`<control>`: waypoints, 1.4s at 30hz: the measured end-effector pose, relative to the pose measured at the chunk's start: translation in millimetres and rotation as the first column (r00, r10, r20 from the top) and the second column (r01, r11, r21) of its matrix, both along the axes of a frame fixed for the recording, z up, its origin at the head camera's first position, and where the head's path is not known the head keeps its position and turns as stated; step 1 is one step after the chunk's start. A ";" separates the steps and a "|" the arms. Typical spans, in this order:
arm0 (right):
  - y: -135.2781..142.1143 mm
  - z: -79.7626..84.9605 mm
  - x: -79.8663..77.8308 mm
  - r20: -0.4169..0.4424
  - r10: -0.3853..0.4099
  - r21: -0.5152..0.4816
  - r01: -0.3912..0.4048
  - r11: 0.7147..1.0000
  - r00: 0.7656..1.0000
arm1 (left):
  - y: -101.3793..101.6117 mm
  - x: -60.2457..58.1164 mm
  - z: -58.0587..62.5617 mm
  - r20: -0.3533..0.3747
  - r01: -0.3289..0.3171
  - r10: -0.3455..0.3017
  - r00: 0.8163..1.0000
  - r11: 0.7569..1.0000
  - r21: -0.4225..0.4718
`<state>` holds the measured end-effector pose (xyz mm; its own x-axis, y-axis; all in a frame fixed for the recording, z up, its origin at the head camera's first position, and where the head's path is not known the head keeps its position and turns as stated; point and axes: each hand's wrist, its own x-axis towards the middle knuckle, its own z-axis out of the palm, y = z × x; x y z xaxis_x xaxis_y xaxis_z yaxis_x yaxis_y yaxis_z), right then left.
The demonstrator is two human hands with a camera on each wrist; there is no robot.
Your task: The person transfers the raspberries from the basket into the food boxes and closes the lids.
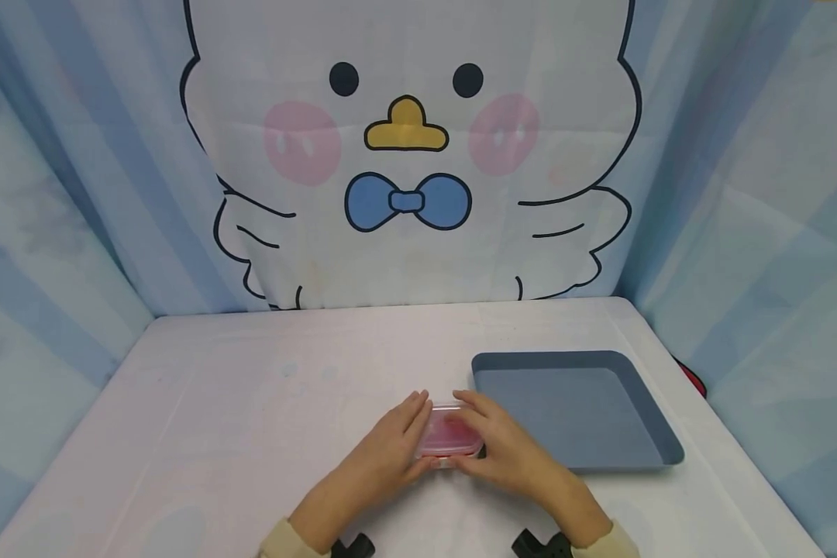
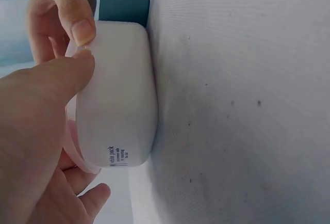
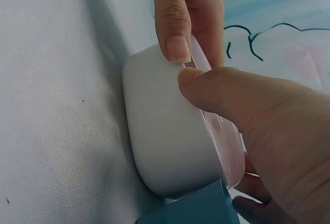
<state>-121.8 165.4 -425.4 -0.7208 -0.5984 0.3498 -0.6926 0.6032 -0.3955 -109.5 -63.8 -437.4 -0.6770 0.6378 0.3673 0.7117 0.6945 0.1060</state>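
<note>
A white plastic food container [image 2: 116, 95] stands on the cloth-covered table, with small blue print low on one side. Its translucent pink lid [image 1: 452, 431] is on top, and part of the lid's edge stands apart from the white wall. At the left side my left hand [image 1: 387, 446] grips the container, thumb at the near rim and fingers along the lid. My right hand [image 1: 505, 449] holds the opposite side, fingers bent over the lid. Both thumb tips nearly meet at the near rim, as the right wrist view shows. What is inside the container is hidden.
A blue-grey rectangular tray [image 1: 579, 412] lies just right of the container, close behind my right hand. A white cloth [image 1: 251, 403] covers the table. Printed curtains [image 1: 408, 263] rise along the back and both sides.
</note>
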 end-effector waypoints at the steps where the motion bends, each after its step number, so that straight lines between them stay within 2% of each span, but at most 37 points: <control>1: 0.4 -0.1 0.5 0.004 -0.007 0.004 0.007 1.000 1.000 | 0.5 0.9 0.2 0.001 -0.006 0.006 1.000 1.000 -0.012; 5: 1.6 0.7 2.0 0.021 -0.023 0.024 0.022 0.999 1.000 | 2.7 5.1 2.1 0.037 -0.039 0.042 0.998 0.997 -0.073; 12: -0.1 2.7 1.3 0.020 -0.028 0.052 0.027 0.998 0.999 | 5.8 11.8 4.8 0.019 -0.110 0.115 0.993 0.976 -0.186; 19: -5.4 3.4 1.2 0.029 -0.021 0.043 0.020 0.999 0.999 | 5.0 15.7 -1.8 -0.046 -0.147 0.142 0.989 0.977 -0.156; 28: -4.7 2.2 2.7 0.021 -0.022 0.051 0.021 0.998 1.000 | 6.9 19.3 -5.4 -0.102 -0.148 0.137 0.985 0.982 -0.115; 32: -6.0 1.1 3.0 0.000 -0.034 0.076 0.033 0.997 0.999 | 9.8 20.4 -4.8 -0.087 -0.172 0.161 0.983 0.977 -0.129; 38: -15.1 -6.9 9.2 -0.138 -0.085 0.218 0.114 0.969 0.987 | 12.5 21.5 -5.6 -0.030 -0.187 0.184 0.982 0.972 -0.145; 42: -19.6 -10.4 15.9 -0.106 -0.127 0.278 0.152 0.948 0.986 | 14.4 20.8 -7.2 0.002 -0.187 0.190 0.982 0.970 -0.156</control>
